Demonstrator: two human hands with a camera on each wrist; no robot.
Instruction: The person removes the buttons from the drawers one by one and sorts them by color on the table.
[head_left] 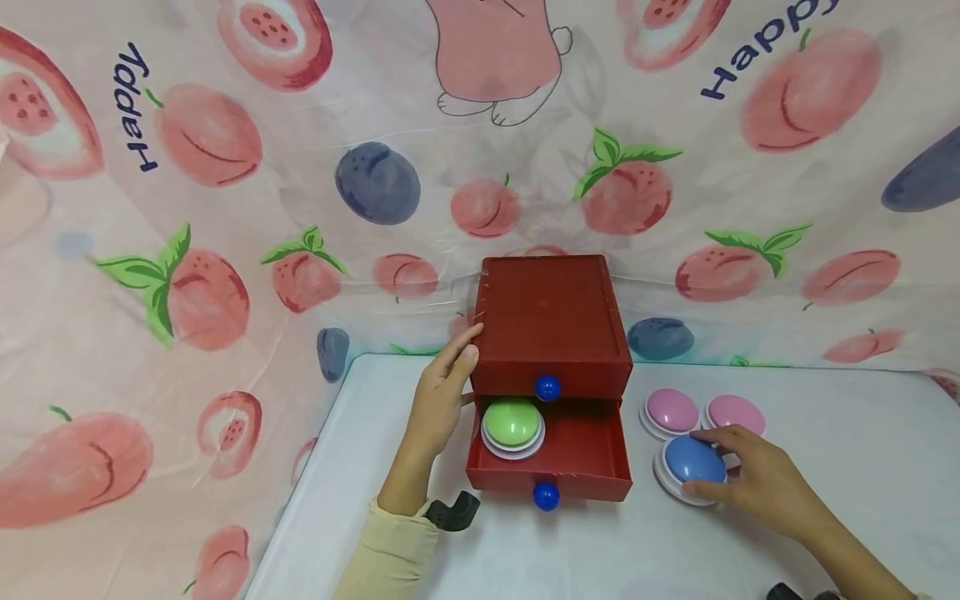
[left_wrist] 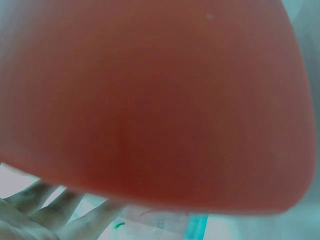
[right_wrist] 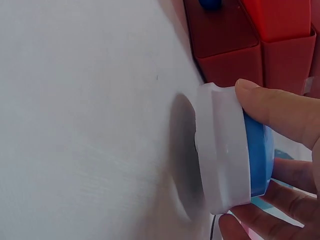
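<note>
In the head view, my right hand (head_left: 761,475) grips a round push button with a blue dome and white base (head_left: 696,460), thumb and fingers on opposite sides. The right wrist view shows this blue button (right_wrist: 225,150) tilted, its shadow on the white table beneath it. My left hand (head_left: 441,396) rests against the left side of a small red drawer cabinet (head_left: 551,308), fingers extended. The cabinet's lower drawer (head_left: 585,446) is pulled out, and a green push button (head_left: 513,423) sits in its left part. Red plastic fills most of the left wrist view.
Two pink push buttons (head_left: 672,411) stand on the white table (head_left: 840,450) just behind the blue one. Blue knobs (head_left: 547,497) stick out from the drawer fronts. A fruit-patterned cloth (head_left: 420,325) hangs close behind the cabinet and along the left.
</note>
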